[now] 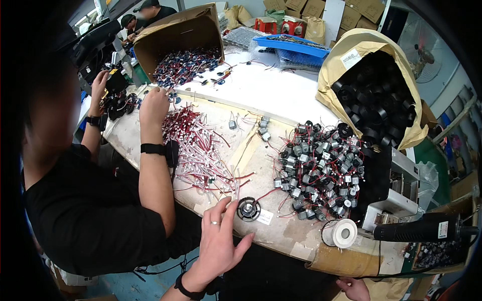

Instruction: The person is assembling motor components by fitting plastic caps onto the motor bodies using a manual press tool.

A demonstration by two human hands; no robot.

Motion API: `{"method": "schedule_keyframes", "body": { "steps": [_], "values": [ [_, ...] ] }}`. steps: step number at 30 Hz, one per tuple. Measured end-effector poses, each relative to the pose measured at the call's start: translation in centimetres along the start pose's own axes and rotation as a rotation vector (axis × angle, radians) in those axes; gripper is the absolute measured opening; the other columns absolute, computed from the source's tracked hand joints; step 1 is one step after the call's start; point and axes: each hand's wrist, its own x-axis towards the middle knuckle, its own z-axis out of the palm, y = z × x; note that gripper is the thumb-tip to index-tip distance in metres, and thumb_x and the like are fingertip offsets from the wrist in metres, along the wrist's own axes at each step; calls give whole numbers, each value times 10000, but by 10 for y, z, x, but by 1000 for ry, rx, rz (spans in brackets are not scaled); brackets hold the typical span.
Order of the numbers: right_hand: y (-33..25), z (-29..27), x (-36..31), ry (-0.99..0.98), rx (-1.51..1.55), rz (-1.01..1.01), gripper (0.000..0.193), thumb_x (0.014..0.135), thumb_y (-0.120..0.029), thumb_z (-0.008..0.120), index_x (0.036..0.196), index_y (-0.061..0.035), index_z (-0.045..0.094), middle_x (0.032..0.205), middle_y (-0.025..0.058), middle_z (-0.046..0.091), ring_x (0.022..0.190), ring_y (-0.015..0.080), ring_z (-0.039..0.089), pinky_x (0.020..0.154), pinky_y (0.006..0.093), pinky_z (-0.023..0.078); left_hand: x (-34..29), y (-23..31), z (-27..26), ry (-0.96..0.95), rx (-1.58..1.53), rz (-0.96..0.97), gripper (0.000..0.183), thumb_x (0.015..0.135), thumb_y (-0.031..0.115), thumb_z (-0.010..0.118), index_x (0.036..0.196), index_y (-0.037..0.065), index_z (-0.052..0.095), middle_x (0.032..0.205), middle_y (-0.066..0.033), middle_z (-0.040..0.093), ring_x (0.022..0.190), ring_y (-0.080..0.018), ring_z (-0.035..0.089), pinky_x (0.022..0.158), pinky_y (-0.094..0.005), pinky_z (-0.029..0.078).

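Looking at one messy worktable (pixel 281 236), pale and scuffed, stretching away past the left hand (pixel 221 246). Got a co-worker (pixel 90 215) in black off to the left of that hand. Got a paper sack (pixel 374 40) full of black round pieces (pixel 371 105), far ahead and right, plus a cardboard box (pixel 175 30) of small wired bits (pixel 186 65), well ahead and left. Got a pile of wired motors (pixel 319 170) ahead and to the right, and a heap of red and white wires (pixel 196 150) straight ahead, slightly left. Can see a blue tray (pixel 291 45) farther out, plus a chunky black tool (pixel 411 232) well to the right. As for that left hand: released, spread loose. Can barely see the right hand (pixel 354 289) by the table's near edge, so can't tell about its grip. Got a white spool (pixel 345 233) just ahead of that one. Down to a black round part (pixel 248 209) with a red wire (pixel 267 194), on the table right by the left fingertips; can't tell if touching. Plus a white slip (pixel 265 217) right beside that part.
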Motion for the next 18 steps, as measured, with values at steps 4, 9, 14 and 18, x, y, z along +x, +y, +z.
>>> {"method": "schedule_keyframes", "body": {
  "steps": [4,9,14,18],
  "values": [
    [-63,-47,-40,-157,338,-195,409,889,-136,693,1263,-8,586,1079,137,689,876,188,659,764,301,519,23,3,27,-66,118,-21,825,731,170,785,1381,-113,363,1275,-208,514,1089,-370,477,943,-459,410],
    [-98,-71,-70,-345,681,-422,553,881,-95,688,1367,53,468,1151,174,657,967,217,651,839,321,514,37,8,32,135,-269,85,859,676,95,803,1404,-64,375,1107,-183,616,1013,-328,524,859,-400,439],
    [-115,-55,-58,362,1095,-576,439,862,-132,694,1223,51,521,994,142,602,820,236,616,710,328,522,44,43,47,136,-353,353,778,634,18,802,1324,-19,445,1176,-166,562,1014,-307,540,883,-394,444],
    [-129,-67,-32,820,1059,-769,405,900,-193,630,1199,30,472,1090,140,551,803,179,552,641,301,480,46,66,53,133,-515,358,823,635,23,806,1359,-29,418,1160,-169,579,992,-308,544,879,-394,440]
  ]
}}
